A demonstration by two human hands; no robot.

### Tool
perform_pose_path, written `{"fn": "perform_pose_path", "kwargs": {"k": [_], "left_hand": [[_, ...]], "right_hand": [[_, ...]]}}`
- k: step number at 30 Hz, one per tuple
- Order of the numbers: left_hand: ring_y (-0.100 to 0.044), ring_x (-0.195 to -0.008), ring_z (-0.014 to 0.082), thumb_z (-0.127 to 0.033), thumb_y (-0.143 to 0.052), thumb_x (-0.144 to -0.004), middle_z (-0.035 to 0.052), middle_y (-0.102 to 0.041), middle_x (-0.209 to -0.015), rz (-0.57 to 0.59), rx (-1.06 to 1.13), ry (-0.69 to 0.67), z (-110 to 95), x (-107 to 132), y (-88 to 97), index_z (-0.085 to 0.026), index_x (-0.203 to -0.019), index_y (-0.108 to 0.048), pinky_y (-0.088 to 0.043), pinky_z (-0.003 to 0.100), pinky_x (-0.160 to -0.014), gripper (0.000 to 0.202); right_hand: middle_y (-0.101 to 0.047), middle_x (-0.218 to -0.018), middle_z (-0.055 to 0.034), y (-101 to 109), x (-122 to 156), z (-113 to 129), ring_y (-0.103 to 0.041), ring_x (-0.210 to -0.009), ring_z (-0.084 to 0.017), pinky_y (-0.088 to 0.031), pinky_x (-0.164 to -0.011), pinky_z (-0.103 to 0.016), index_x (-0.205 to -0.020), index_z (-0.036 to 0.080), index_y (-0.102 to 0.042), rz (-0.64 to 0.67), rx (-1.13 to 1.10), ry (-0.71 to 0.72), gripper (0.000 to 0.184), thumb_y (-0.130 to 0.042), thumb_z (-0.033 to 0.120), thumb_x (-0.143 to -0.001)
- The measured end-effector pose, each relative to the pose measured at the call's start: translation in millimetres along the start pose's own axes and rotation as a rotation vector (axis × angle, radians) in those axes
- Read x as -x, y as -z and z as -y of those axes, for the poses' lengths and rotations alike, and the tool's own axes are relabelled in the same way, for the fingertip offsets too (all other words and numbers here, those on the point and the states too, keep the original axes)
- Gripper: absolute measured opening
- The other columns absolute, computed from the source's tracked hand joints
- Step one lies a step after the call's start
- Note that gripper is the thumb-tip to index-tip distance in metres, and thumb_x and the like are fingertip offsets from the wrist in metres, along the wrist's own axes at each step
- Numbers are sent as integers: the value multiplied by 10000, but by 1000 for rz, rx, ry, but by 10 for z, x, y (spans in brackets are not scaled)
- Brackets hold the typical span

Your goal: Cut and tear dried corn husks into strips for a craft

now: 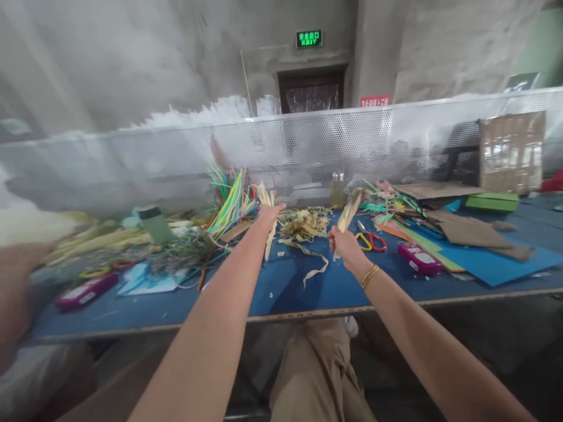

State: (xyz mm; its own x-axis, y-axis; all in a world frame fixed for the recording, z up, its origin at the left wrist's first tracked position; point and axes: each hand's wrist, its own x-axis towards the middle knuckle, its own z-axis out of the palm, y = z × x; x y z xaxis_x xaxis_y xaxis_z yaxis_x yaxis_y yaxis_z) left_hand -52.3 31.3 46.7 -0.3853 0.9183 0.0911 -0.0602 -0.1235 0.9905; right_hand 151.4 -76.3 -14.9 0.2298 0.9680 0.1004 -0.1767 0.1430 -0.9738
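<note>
Coloured strips [235, 202] stand at the left; beside them the left hand [269, 214] seems closed round a pale husk [270, 241], one finger sticking out, though blur hides the exact grip. Next comes a loose husk pile [305, 224] on the table [281, 287]. The right hand [343, 243] grasps a long husk [350, 210] low down. Best hold both lightly, as dry husk may tear, and mind the scissors [371, 241] just rightward

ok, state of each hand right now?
Left hand: at a pale strip, one finger out; too blurred to tell if it grips.
Right hand: closed, holding a husk.
</note>
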Motion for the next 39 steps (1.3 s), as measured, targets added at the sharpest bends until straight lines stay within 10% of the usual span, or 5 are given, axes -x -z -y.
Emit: {"fn": "perform_pose_path", "kwargs": {"k": [5, 10, 26, 33, 39], "left_hand": [[121, -1388, 499, -515, -824, -516, 110, -78, -1590, 183, -732, -212, 398, 160, -441, -294, -1342, -473, -103, 673, -1044, 925], [150, -1411, 424, -531, -809, -514, 52, -255, -1552, 526, -747, -436, 794, 225, -742, -324, -1017, -677, 116, 662, -1033, 560], [-2, -1434, 359, -251, -685, -720, 105, -552, -1243, 38, -625, -363, 811, -820, -126, -173, -691, -567, -142, 571, -1094, 145], [-417, -1271, 383, -471, -776, -605, 135, -582, -1269, 233, -728, -441, 366, -138, -501, -222, -1002, -661, -341, 451, -997, 482], [-629, -747, 226, -484, -708, -680, 83, -679, -772, 449, -423, -193, 540, 598, -728, -157, -791, -643, -460, 301, -662, 352]], "right_hand": [[-542, -529, 22, 66, -333, -37, -503, -470, -104, -387, -460, -224, -703, 165, -579, -59, 145, -15, 108, -546, 226, -785], [-534, -502, 15, 87, -599, 26, -491, -448, -94, -381, -444, -206, -682, 147, -584, -69, 181, 61, 103, -550, 203, -762], [-504, -521, 47, 18, -890, -124, -491, -433, -133, -448, -410, -263, -844, 209, -483, 103, -7, -239, 316, -621, 488, -789], [-525, -558, 8, 71, -937, -187, -507, -471, -142, -466, -477, -275, -772, 195, -512, 231, -256, -398, 169, -406, 302, -848], [-557, -593, 41, 6, -863, -337, -505, -518, -104, -443, -539, -222, -792, 176, -550, 197, -45, -34, 189, -525, 67, -640]]}}
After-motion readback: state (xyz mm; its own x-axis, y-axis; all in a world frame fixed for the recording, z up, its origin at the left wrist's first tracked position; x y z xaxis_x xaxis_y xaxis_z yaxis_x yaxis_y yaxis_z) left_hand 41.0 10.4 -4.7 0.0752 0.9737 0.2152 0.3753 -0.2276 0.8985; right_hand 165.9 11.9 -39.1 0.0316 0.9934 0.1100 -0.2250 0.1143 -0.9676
